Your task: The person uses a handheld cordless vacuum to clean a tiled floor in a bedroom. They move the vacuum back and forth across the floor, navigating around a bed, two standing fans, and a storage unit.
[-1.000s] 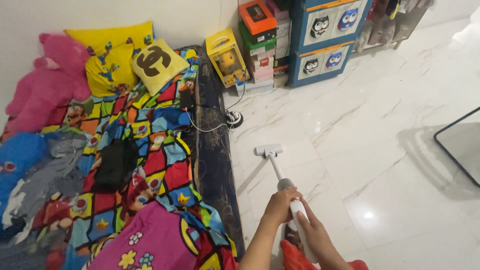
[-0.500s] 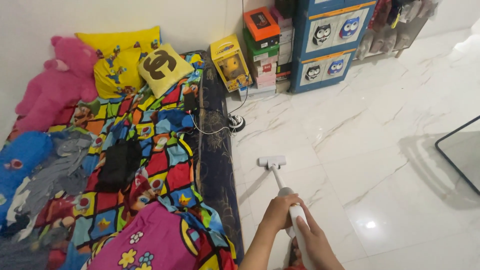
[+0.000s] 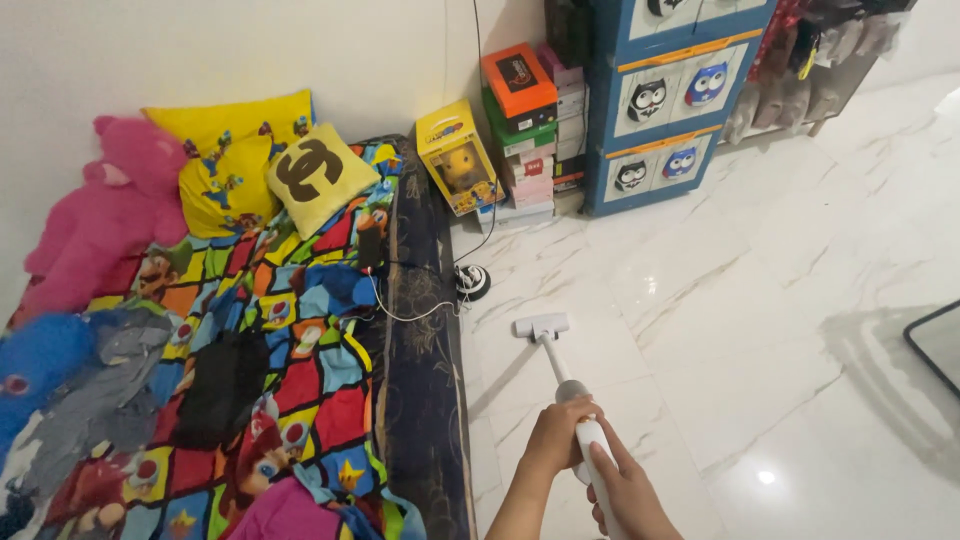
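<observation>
Both of my hands grip a white stick vacuum (image 3: 560,378). My left hand (image 3: 557,436) wraps the upper part of its grey-and-white body, and my right hand (image 3: 628,492) holds the handle just below, at the bottom edge of the view. The vacuum's flat white floor head (image 3: 541,326) rests on the white marble floor (image 3: 760,300), close to the side of a low mattress (image 3: 425,360) with a dark patterned edge.
A colourful patchwork blanket (image 3: 300,350), yellow pillows (image 3: 250,160), a pink plush toy (image 3: 110,220) and clothes cover the mattress. A round power socket (image 3: 472,281) with cables lies ahead of the floor head. Stacked boxes (image 3: 520,130) and blue drawers (image 3: 670,110) stand at the wall.
The view has tilted up and shifted, so more wall shows. The vacuum head sits slightly nearer the power socket. My grip on the vacuum is unchanged.
</observation>
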